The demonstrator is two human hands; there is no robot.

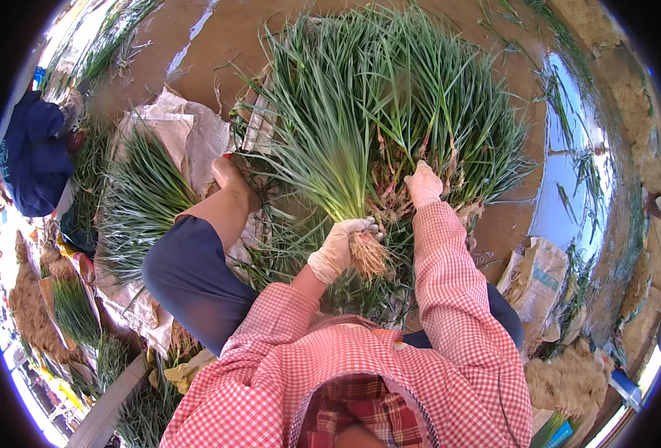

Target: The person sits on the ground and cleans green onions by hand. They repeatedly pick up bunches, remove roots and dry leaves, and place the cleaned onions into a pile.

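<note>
My left hand (339, 246), in a pale glove, is closed around the lower stalks of a thick bunch of green onions (344, 185). Its pale roots (371, 255) stick out beside my fist, and the leaves fan away from me. My right hand (424, 183), also gloved, reaches to the near edge of a large heap of green onions (470, 106). Its fingertips are at the reddish bulb end of a stalk (423, 147); whether they grip it is hidden. Dry, rooty bulb ends (392, 196) lie between my hands.
A neat pile of green onions (140, 207) lies on woven sacking (179, 126) to the left, beside my bent knee (196, 269). Loose leaves (285, 241) litter the ground before me. Puddles (568, 168) and a folded sack (535, 280) are at right. Someone in dark clothing (33, 151) is at far left.
</note>
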